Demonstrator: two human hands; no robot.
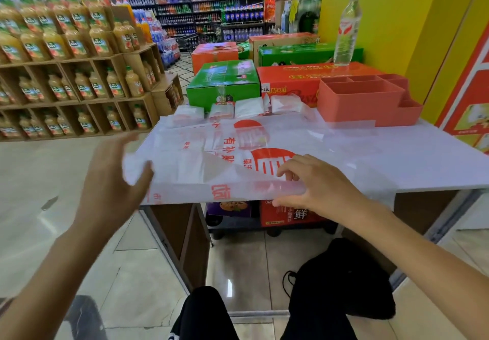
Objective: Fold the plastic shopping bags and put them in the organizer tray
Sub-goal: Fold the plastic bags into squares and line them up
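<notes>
A large white plastic shopping bag (211, 159) with red print lies spread across the white table (397, 159). My right hand (309, 180) pinches the bag's near edge at the table's front, lifting a fold. My left hand (116, 178) is at the bag's left end, fingers spread, with the thumb against the plastic corner. Several folded bags (248, 108) sit in a row along the table's back. The coral organizer tray (365, 101) stands at the back right; no bags show inside its compartments.
Green (225, 80) and orange (291, 77) cartons are stacked behind the table, with a water bottle (346, 29) on top. Juice shelves (66, 74) fill the left. A yellow wall stands right. My knees and a black bag (341, 278) are below the table edge.
</notes>
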